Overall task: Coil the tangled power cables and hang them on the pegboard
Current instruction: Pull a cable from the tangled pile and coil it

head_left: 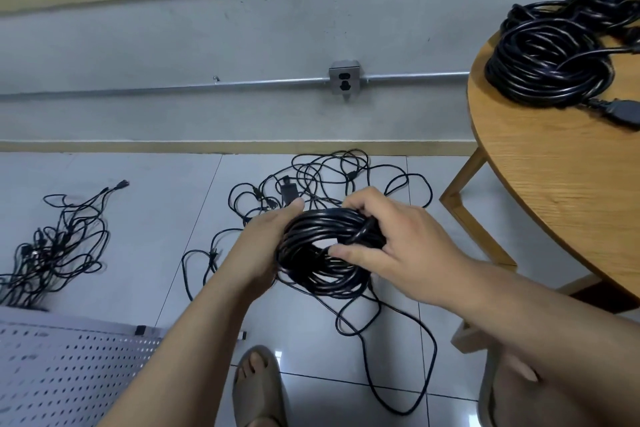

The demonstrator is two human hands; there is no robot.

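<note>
Above the tiled floor (156, 218), our left hand (270, 239) holds a black cable coil (318, 276); our right hand (398, 239) pinches its wrap. We judge the trailing tail (434, 354) may snag, loosening loops.

two hands (266, 239) (401, 239), one held coil (311, 224), two tangles (59, 243) (311, 173)

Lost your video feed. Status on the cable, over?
Left hand holds coil, right hand grips its strands. Tail trails to floor. Loose tangle beyond, pegboard lower left.
</note>
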